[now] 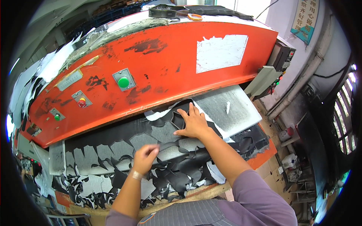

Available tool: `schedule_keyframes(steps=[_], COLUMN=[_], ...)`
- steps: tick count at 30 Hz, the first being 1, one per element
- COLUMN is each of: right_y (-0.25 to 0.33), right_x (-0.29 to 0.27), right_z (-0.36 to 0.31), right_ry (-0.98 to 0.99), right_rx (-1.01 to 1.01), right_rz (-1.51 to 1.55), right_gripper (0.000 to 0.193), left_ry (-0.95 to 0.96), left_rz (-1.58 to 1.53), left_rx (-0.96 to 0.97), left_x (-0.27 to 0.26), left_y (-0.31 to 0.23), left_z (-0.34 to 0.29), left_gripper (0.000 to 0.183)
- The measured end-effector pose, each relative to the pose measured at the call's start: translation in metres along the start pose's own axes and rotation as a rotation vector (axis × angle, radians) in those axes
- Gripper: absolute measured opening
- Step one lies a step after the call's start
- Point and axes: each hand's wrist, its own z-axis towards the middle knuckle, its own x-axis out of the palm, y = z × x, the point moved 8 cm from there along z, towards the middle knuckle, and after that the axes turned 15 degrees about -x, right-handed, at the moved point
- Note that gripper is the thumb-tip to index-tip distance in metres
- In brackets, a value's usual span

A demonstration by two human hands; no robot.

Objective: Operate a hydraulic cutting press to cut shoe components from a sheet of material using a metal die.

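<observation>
My right hand (194,123) reaches over a black-edged cutting die (178,119) on the black sheet material (109,132). Its thumb and fingers are spread around the die's rim, gripping it. Slightly blurred, my left hand (145,157) is closed nearer to me, its fingertips pinched at the end of a dark scrap strip (168,146). Grey board shows through shaped cut-outs along the sheet's near edge. Part of the die is hidden under my right hand.
An orange press beam (162,56) spans the far side, with a green button (123,82) and a red button (82,102). Black scraps (177,179) pile along the near edge. A pale cutting board (241,109) extends right. More dies (167,11) lie on top of the beam.
</observation>
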Motion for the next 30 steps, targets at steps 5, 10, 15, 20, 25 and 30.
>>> schedule_keyframes(steps=[5,10,15,20,25,30], right_y=[-0.016,-0.068,-0.031,0.062,0.065,-0.041], right_x=[0.009,0.007,0.003,-0.008,-0.020,0.035], right_z=[0.010,-0.087,-0.163,-0.185,-0.151,-0.152], right_ry=[-0.012,-0.617,-0.609,-0.160,-0.274,0.001], right_rx=[0.000,0.096,0.001,-0.383,-0.473,-0.045], right_rz=[0.232,1.003,1.159,0.488,0.361,-0.127], right_gripper=[0.087,0.074,0.073,0.063,0.038,0.057], left_ry=[-0.012,0.269,0.059,-0.059,-0.174,-0.203], left_rz=[0.001,0.163,0.100,-0.435,-0.362,-0.541], left_rx=[0.072,0.110,0.049,-0.191,-0.283,-0.260], left_x=[0.048,0.125,0.145,0.135,0.119,0.160], left_y=[-0.001,-0.033,-0.018,0.033,0.053,0.023], left_z=[0.102,0.084,0.073,0.095,0.080,0.068], left_gripper=[0.049,0.091,0.068,0.061,0.079,0.052])
